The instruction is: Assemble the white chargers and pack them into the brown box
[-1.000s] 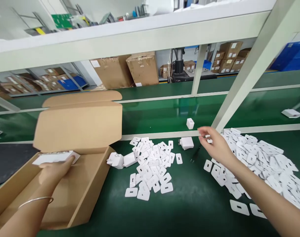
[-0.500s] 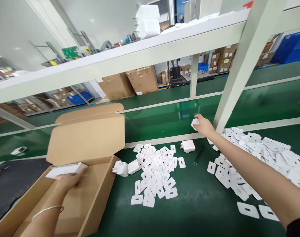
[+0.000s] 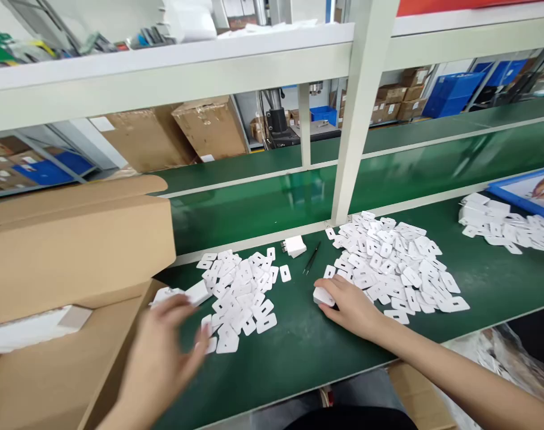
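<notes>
My right hand is closed around a white block-shaped power adapter, low over the green bench. Blurred by motion, my left hand hangs between the cardboard box and the left pile of white plates, thumb and fingers apart with nothing seen between them. Just beyond its fingertips lie two white adapters, one of them touching the pile. Another adapter with metal prongs rests near the bench's back rail, beside black tweezers. Inside the open box is a long white block.
A larger heap of white slotted plates spreads right of my right hand. Farther right are more plates and a blue-framed picture. A pale post rises at the bench's back, supporting a shelf.
My left hand has let go of the white block in the box and moved right. My right hand has drawn the adapter back from the rear channel. The view has turned right.
</notes>
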Motion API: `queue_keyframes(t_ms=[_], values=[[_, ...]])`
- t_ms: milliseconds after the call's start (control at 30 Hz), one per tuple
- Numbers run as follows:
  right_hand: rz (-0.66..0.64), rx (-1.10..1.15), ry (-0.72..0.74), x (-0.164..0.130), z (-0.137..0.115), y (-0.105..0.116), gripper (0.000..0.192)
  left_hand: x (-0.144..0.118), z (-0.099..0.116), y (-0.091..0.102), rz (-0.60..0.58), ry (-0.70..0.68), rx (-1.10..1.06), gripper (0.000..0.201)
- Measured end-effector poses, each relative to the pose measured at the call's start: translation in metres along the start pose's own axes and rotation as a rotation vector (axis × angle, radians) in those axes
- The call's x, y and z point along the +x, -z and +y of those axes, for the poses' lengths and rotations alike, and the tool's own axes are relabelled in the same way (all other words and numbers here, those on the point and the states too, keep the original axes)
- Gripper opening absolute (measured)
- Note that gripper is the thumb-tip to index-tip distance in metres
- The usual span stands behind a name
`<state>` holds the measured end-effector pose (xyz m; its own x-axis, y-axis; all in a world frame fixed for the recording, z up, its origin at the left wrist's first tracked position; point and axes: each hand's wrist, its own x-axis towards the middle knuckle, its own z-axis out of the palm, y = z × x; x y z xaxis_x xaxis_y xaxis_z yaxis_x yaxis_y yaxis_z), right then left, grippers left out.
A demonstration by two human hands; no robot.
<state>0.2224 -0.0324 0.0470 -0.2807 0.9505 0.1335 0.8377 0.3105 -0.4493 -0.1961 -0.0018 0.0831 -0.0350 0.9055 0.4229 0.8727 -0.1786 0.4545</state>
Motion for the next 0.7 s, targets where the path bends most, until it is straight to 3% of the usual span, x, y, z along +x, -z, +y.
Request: queue_keyframes(t_ms=[67, 133, 200, 333, 433, 500, 700], values=[[0.035, -0.002, 0.04, -0.011, -0.002, -0.009, 0.041, -0.018, 0.057, -0.036, -0.114, -0.296, -0.144, 0.025], [0.086, 0.026, 0.067, -0.025, -0.001, -0.006, 0.053, -0.034, 0.1, -0.074, -0.304, -0.492, -0.253, 0.025], [0.146, 0.051, 0.05, -0.043, 0.004, 0.006, 0.054, -0.044, 0.13, -0.107, -0.43, -0.575, -0.3, 0.038], [0.214, -0.07, -0.061, -0.089, 0.023, 0.027, 0.026, -0.044, 0.164, -0.151, -0.576, -0.563, -0.361, 0.058], [0.183, -0.17, -0.062, -0.115, 0.036, 0.026, 0.019, -0.037, 0.176, -0.168, -0.661, -0.485, -0.533, 0.041], [0.169, -0.197, -0.051, -0.122, 0.041, 0.02, 0.022, -0.035, 0.178, -0.173, -0.711, -0.356, -0.685, 0.032], [0.199, -0.18, 0.009, -0.108, 0.041, 0.007, 0.01, -0.038, 0.171, -0.171, -0.961, 0.381, -1.316, 0.056]])
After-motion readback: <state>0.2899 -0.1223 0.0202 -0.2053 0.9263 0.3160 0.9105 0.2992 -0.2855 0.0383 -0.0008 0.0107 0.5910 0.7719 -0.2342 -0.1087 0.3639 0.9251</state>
